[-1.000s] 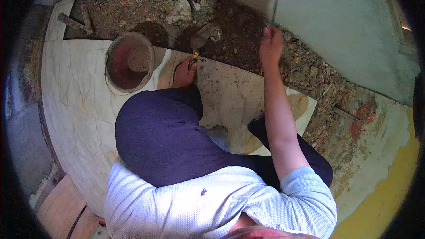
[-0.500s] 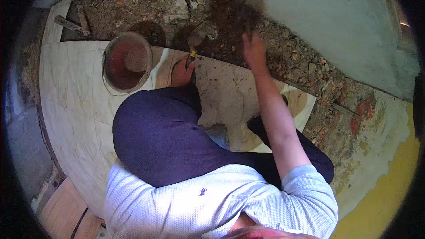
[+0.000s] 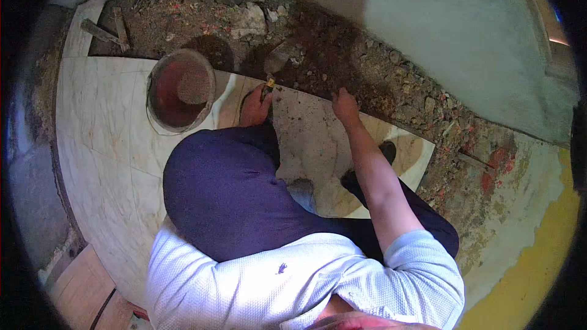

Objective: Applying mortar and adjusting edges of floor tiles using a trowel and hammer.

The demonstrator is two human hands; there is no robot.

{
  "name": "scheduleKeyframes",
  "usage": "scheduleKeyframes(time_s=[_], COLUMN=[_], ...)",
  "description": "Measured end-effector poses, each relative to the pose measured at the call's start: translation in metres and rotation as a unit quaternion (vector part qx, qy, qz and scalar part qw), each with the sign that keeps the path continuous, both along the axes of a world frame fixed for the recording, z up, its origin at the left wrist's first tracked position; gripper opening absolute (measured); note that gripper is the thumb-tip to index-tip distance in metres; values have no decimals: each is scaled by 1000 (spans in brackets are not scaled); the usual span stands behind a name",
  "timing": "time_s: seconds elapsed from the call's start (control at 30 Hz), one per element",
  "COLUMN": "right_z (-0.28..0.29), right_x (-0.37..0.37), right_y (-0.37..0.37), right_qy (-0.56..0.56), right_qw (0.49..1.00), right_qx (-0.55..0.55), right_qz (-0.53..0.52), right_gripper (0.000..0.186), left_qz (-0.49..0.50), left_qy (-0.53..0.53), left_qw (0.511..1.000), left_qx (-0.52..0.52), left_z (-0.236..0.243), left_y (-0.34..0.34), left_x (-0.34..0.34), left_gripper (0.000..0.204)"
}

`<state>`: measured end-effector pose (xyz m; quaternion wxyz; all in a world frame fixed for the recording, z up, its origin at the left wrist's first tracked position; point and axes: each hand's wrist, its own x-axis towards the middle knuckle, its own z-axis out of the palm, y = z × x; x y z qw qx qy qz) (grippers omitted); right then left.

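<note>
My left hand is closed round the black and yellow handle of a trowel, whose grey blade rests over the rubble just past the tile edge. My right hand is at the edge of the marble-patterned floor tiles, with its fingers drawn together. Whatever they hold, if anything, is too small to make out. Beyond both hands runs a strip of broken soil and rubble, partly in shadow.
A round bucket with a reddish inside stands on the tiles left of my left hand. Wooden pieces lie at the far left of the rubble. A pale wall rises behind the strip. My bent leg is close below.
My right hand has drawn back from over the rubble to the tile edge, its fingers closer together. My left hand stays on the trowel. The view has shifted slightly.
</note>
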<state>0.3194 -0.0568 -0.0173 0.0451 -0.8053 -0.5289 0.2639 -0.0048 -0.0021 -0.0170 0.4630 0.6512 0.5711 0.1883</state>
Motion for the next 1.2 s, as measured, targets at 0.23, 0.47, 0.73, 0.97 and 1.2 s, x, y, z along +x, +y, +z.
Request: scheduleKeyframes(time_s=[0.23,0.47,0.73,0.97,1.2], right_z=[165,130,34,165,135], right_x=[-8,-15,-20,-1,-9], right_y=[93,82,2,110,114], right_qy=[43,149,43,45,106], right_qw=[957,923,998,964,919], right_qx=[277,316,44,251,340], right_qz=[-70,-158,-28,-77,-172], right_gripper=[29,29,42,39,38], left_qz=[28,7,23,10,25], left_qy=[22,-15,8,10,7], left_qw=[999,1000,1000,1000,999], left_qx=[28,-1,-3,5,-20], left_z=[-2,12,31,15,20], left_y=[-7,-3,-2,-2,-2], left_x=[-4,-5,4,0,1], left_gripper=[53,49,51,49,54])
